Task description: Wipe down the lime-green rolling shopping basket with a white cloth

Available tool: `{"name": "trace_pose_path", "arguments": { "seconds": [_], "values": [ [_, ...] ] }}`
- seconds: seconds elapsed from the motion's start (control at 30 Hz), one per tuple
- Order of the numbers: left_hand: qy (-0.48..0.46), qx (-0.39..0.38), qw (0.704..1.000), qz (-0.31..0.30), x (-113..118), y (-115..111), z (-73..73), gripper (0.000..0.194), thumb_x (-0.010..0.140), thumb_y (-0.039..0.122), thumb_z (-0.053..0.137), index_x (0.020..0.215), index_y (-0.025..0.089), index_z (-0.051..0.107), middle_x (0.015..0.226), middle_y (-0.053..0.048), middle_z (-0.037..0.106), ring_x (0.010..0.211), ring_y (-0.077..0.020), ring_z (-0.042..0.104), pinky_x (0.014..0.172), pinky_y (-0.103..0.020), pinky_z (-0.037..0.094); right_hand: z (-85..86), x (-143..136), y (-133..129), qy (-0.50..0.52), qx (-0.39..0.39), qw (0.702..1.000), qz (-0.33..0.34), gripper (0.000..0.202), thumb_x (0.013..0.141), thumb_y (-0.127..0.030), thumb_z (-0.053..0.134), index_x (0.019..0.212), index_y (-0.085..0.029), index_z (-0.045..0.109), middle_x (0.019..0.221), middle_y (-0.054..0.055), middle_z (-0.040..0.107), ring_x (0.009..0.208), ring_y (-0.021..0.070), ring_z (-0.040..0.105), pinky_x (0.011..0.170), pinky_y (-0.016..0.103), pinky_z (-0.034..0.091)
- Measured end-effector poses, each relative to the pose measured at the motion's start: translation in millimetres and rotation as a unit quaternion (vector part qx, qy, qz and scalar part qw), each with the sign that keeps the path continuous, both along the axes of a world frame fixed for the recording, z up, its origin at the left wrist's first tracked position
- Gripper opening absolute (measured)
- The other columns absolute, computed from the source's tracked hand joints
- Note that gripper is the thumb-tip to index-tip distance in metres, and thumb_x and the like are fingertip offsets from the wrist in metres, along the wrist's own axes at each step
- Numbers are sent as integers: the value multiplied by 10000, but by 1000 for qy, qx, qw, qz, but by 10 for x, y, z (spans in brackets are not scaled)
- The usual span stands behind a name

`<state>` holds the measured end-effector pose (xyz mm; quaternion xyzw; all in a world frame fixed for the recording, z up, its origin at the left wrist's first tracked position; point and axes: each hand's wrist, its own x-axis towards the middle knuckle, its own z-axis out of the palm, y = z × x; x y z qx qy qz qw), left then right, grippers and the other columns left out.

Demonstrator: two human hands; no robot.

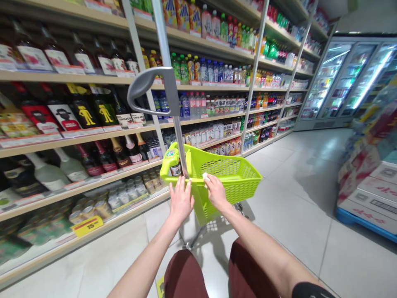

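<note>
A bright green shopping cart (pixel 231 196) with a perforated basket stands on the floor in front of my knees. My left hand (pixel 181 200) rests with its fingers stretched out on the cart's near rim, by the base of the metal pole (pixel 180 145). My right hand (pixel 216 192) pinches a small crumpled white tissue (pixel 206 176) against the same rim, further right. A grey loop handle (pixel 172 91) tops the lower part of the pole. Behind the pole, a dark can or bottle with a white label (pixel 175 170) shows partly inside the cart.
Shelves of bottles (pixel 83 58) and drinks run along the left and away from me. Low on the shelf hangs a yellow price sign (pixel 87 226). Stacked cartons (pixel 375 198) sit on a blue pallet (pixel 366 223) at right. Glass-door coolers (pixel 331 78) stand at the back.
</note>
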<state>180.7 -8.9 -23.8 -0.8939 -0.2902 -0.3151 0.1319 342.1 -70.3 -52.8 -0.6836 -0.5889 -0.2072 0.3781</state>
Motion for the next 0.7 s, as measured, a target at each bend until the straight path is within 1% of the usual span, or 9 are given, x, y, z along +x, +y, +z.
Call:
{"name": "trace_pose_path", "arguments": {
  "seconds": [0.13, 0.2, 0.3, 0.4, 0.47, 0.5, 0.53, 0.6, 0.7],
  "values": [
    [-23, 2, 1000, -9, 49, -7, -60, 492, 737, 210, 452, 1221, 126, 424, 1348, -193, 354, 1274, -309, 266, 1000, -588, 169, 90, -285, 132, -21, 14, 998, 63, 420, 804, -84, 394, 1200, -187, 489, 1252, 67, 481, 1193, 187, 351, 1007, 379, 290],
    [-15, 4, 1000, -21, 28, -6, -75, 499, 738, 197, 445, 1232, 132, 409, 1354, -180, 351, 1268, -304, 280, 999, -599, 153, 86, -274, 132, -24, 8, 997, 70, 414, 815, -102, 394, 1210, -190, 479, 1261, 63, 477, 1202, 188, 341, 1007, 380, 287],
    [-2, 6, 999, -43, -20, -17, -92, 502, 740, 182, 439, 1237, 126, 398, 1349, -167, 365, 1257, -292, 304, 1009, -592, 141, -13, -5, 11, -6, -22, 999, 38, 412, 805, -85, 401, 1188, -198, 502, 1248, 66, 492, 1191, 192, 357, 992, 382, 298],
    [-2, 3, 998, -66, -18, -58, -133, 501, 740, 165, 438, 1237, 117, 395, 1346, -166, 371, 1261, -283, 301, 1017, -572, 158, -128, 335, -154, 54, -54, 996, -36, 423, 765, -40, 406, 1130, -197, 550, 1221, 79, 516, 1164, 206, 392, 972, 403, 315],
    [-5, -2, 996, -91, 37, -107, -174, 519, 735, 148, 438, 1250, 117, 377, 1346, -164, 371, 1267, -277, 293, 1022, -561, 169, -139, 429, -220, 110, -49, 990, -67, 425, 739, -25, 402, 1091, -184, 580, 1196, 85, 536, 1143, 207, 423, 971, 402, 324],
    [-7, -8, 994, -105, 81, -138, -196, 535, 732, 141, 439, 1261, 118, 361, 1347, -163, 371, 1269, -275, 289, 1023, -556, 175, -119, 415, -232, 141, -33, 987, -67, 430, 731, -24, 396, 1087, -173, 584, 1189, 87, 541, 1136, 199, 436, 978, 390, 326],
    [-9, -17, 993, -120, 132, -170, -216, 555, 729, 141, 444, 1274, 121, 342, 1349, -161, 368, 1272, -274, 285, 1024, -552, 183, -83, 361, -230, 173, -9, 983, -55, 435, 727, -28, 388, 1092, -162, 583, 1185, 88, 544, 1132, 188, 446, 988, 371, 326],
    [-22, -48, 987, -149, 243, -231, -251, 607, 725, 157, 458, 1307, 134, 287, 1359, -156, 353, 1279, -274, 270, 1022, -547, 202, 16, 163, -194, 235, 40, 971, -1, 430, 737, -59, 379, 1107, -153, 576, 1184, 80, 547, 1133, 163, 456, 1005, 330, 321],
    [-81, -112, 974, -177, 367, -276, -284, 697, 719, 168, 461, 1352, 142, 169, 1386, -162, 300, 1292, -261, 244, 1020, -516, 252, 159, -204, -115, 346, 71, 930, 101, 382, 776, -155, 396, 1112, -179, 577, 1174, 52, 562, 1126, 150, 475, 1004, 308, 332]
  ]
}}
